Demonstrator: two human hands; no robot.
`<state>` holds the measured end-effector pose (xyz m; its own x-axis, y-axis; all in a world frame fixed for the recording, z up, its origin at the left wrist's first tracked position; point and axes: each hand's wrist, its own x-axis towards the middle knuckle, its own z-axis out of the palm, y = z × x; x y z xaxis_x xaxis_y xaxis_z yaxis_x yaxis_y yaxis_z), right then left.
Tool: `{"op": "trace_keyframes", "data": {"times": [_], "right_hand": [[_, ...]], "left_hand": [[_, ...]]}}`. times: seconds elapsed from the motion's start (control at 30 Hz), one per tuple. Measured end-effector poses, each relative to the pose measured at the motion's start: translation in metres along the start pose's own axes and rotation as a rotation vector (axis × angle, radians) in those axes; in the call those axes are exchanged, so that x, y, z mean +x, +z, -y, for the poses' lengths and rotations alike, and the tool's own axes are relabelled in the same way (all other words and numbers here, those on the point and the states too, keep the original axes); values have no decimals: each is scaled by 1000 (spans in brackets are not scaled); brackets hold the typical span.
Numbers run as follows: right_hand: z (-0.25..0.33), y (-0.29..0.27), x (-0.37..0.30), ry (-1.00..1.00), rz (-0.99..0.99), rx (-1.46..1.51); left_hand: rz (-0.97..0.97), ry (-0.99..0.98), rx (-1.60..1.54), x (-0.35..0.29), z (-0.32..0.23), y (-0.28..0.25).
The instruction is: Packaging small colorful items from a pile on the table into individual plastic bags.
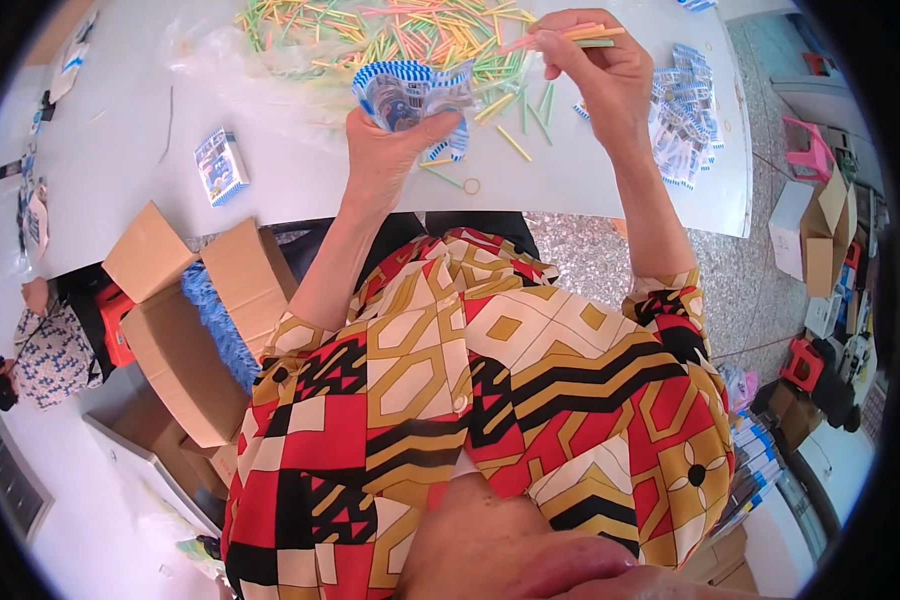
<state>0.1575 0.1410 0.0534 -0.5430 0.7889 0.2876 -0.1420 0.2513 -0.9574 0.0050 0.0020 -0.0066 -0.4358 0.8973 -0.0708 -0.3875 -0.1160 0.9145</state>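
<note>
My left hand grips a blue-and-white packet with a striped edge, and its top looks spread apart. To the right and a bit farther off, my right hand pinches a small bunch of thin coloured sticks in pink, orange and green. Between and beyond the hands lies a large loose pile of similar sticks in yellow, green and pink, partly on clear plastic sheeting. A few stray sticks rest nearer to me. Flat striped packets lie overlapping beside my right forearm.
A filled-looking packet sits on the white table at left. A rubber band lies near the front edge. An open cardboard box with blue contents stands below left. Another person is at far left; a pink stool at right.
</note>
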Motion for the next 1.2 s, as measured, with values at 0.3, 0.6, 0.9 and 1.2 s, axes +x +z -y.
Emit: {"op": "trace_keyframes", "data": {"times": [0.3, 0.6, 0.9, 1.2], "right_hand": [[5, 23, -11, -273, 186, -114], [4, 17, -20, -336, 219, -176], [9, 12, -22, -273, 210, -98], [18, 4, -19, -279, 310, -198]], "left_hand": [[22, 51, 31, -1, -3, 5], [-10, 10, -43, 0, -3, 4], [-13, 40, -29, 0, -2, 4], [40, 213, 253, -1, 2, -3]]}}
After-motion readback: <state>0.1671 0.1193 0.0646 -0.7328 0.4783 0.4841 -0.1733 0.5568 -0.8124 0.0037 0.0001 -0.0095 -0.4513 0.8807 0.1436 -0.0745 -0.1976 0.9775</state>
